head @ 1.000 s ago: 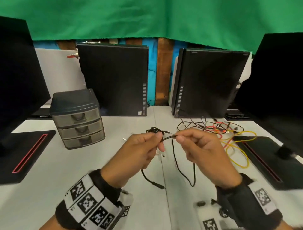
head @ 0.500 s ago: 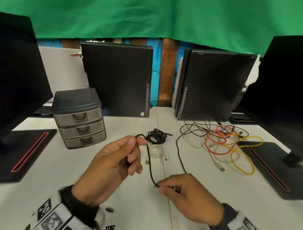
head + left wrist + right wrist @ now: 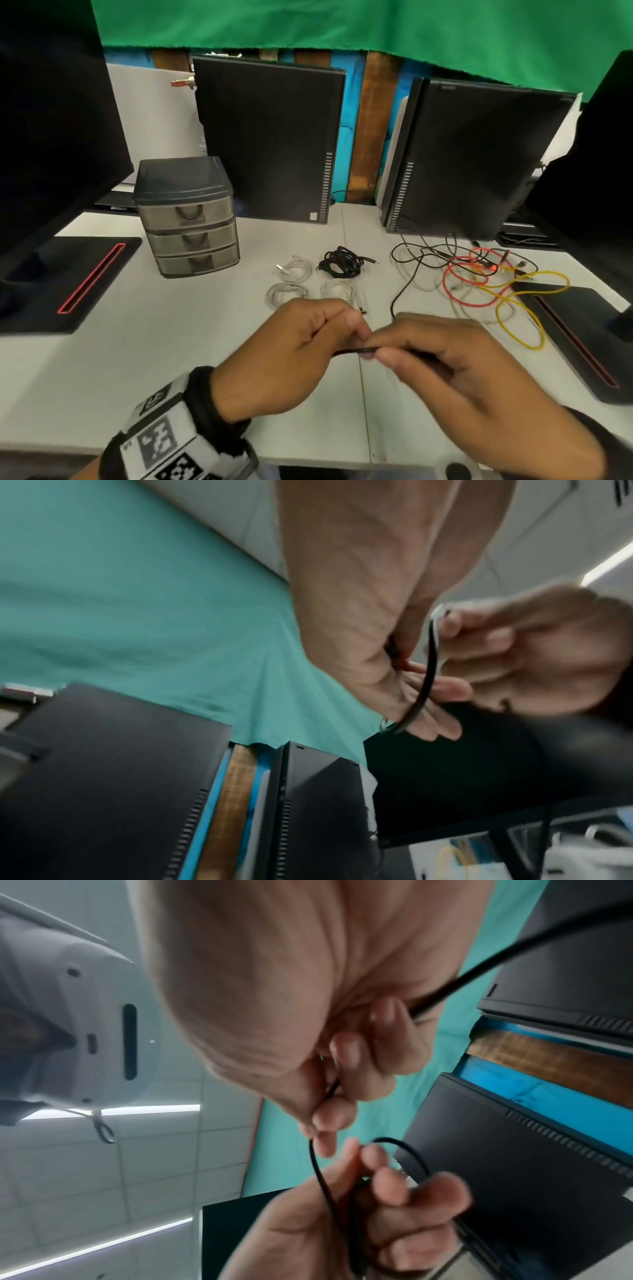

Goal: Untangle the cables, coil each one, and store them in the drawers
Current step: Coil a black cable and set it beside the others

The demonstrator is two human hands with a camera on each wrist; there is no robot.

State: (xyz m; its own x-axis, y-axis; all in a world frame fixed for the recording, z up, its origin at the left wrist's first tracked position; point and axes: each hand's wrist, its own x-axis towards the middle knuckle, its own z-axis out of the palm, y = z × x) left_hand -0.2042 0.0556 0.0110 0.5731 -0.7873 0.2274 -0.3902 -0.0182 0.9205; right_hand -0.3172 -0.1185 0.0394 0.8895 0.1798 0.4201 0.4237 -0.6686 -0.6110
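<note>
Left hand (image 3: 294, 353) and right hand (image 3: 455, 370) each pinch the black cable (image 3: 356, 350) fingertip to fingertip, probably forming a coil loop above the desk (image 3: 102, 377) front edge.

Smoky translucent plastic 3-drawer unit (image 3: 186, 219), matt black PC cases (image 3: 270, 137), smooth matt grey tabletop (image 3: 137, 342), green cloth backdrop (image 3: 342, 24), thin black rubbery cable (image 3: 426, 685)

Left of hands: bare surface (image 3: 144, 359) up to the drawer unit (image 3: 187, 219).
Ahead of hands: three white coils (image 3: 297, 268), one black coil (image 3: 340, 262).
Right of hands: cable tangle (image 3: 479, 284), monitor base (image 3: 589, 339).
</note>
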